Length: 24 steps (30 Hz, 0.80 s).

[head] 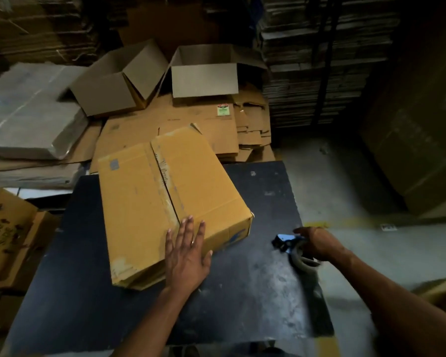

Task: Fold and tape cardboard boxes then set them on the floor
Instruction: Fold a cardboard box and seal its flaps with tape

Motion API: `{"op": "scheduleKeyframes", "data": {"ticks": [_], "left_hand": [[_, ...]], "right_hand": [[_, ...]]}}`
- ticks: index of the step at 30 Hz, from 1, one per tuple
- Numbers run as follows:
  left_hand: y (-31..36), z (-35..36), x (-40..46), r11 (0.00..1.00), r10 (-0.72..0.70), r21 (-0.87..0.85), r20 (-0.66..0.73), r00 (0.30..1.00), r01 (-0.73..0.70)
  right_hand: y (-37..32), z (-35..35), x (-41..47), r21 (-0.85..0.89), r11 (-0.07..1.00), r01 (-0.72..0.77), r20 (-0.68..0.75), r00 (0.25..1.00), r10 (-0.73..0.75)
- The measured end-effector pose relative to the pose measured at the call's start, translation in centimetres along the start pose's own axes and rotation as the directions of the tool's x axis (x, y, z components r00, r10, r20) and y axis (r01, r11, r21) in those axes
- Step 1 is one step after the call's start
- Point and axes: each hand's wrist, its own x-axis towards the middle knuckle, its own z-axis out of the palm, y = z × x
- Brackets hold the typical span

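So, yellow-brown cardboard box [165, 202] is lying on the dark table [242, 292], turned at an angle, far end poking past the table's back edge over the flat cardboard pile [211, 130]. Flaps are folded shut on top w/ a seam running down the middle, some old tape residue along it.

Left hand [187, 251] is flat on the near corner of the box, fingers straight and spread, palm pressing the top, thumb hanging over the near edge. Not gripping anything, just holding the box down.

Right hand [319, 243] is over at the right edge of the table, fingers curled round a tape dispenser [294, 247], blue handle, roll of clear tape under the hand. Dispenser sits well apart from the box, down on the tabletop or just above it, can't tell which tbh.

Behind the table: two open empty boxes [165, 76] sitting side by side on the flattened cardboard, a plastic-wrapped bundle [29, 117] to the left, tall stacks of flat cartons [319, 60] at the back right. Printed carton [8, 233] at left of the table. Grey concrete floor [345, 181] on the right.
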Motion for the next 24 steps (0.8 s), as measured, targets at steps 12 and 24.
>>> {"op": "scheduleKeyframes", "data": {"ticks": [12,24], "left_hand": [[2.7,-1.7,-2.0,0.951,-0.017,-0.303,-0.243,0.97,-0.059],[3.4,-6.9,-5.9,-0.4,-0.189,-0.485,0.874,0.448,0.778]], "right_hand": [[-1.3,3.7,-1.9,0.047,0.977,0.209,-0.035,0.978,-0.207],[-14.1,2.4,-8.5,0.232,0.807,0.543,-0.201,0.839,-0.506]]}}
